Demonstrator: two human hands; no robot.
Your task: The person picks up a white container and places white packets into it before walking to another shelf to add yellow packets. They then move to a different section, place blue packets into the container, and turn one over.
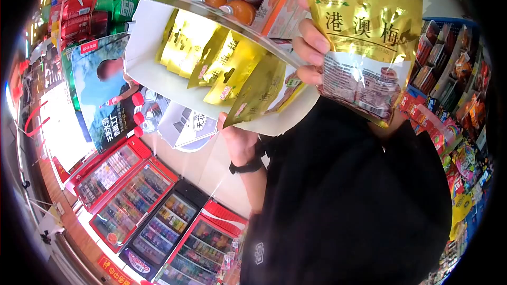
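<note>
My left hand [240,141], with a black band on its wrist, grips the lower edge of a white display box [145,47]. Several gold snack packets [224,63] lie in a row inside it, some overlapping. At the upper right my right hand [310,53] holds a single gold packet [364,42] of preserved plums, its printed front facing me. The fingers curl round that packet's left edge, and its palm is hidden behind the packet. This packet is apart from the row in the box, close to the box's right end.
Glass-door drink fridges [158,232] stand at lower left. Bottles with orange and white caps [240,10] sit in a carton at the top. Racks of bagged snacks [443,68] line the right side. A blue poster [103,89] stands left of the box.
</note>
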